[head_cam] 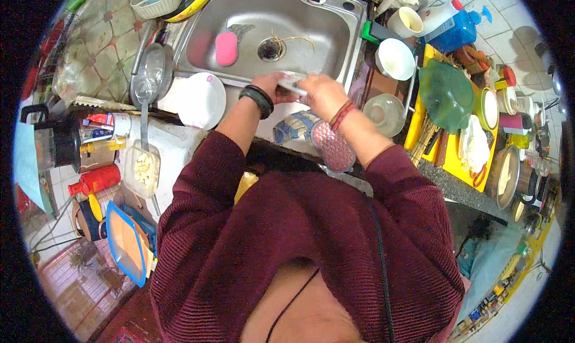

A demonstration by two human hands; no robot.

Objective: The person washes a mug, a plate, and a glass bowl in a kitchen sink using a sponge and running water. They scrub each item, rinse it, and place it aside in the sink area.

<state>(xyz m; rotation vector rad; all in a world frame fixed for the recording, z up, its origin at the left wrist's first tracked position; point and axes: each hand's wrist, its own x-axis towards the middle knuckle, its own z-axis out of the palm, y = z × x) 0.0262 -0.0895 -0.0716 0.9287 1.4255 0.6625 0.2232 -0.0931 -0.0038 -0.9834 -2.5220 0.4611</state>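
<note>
At the front edge of a steel sink [197, 67], my left hand [269, 87] and my right hand [322, 93] are both closed around a pale, thin-edged object [292, 79], blurred and mostly hidden by the fingers. It may be a cloth or a small container; I cannot tell. A pink sponge [226, 49] lies in the basin, left of the drain [270, 50], with brown root-like strands [296, 39] beside it. Below my right wrist are a blue patterned cloth [294, 126] and a pink textured pad [333, 147]. A white plate [202, 100] rests left of my left hand.
A clear glass bowl [384, 115] and a white bowl [395, 59] stand to the right. Farther right, a yellow tray [415, 132] bears a green scalloped dish [446, 95]. On the left are a pan with a glass lid [155, 69] and a container of pale pieces [141, 171].
</note>
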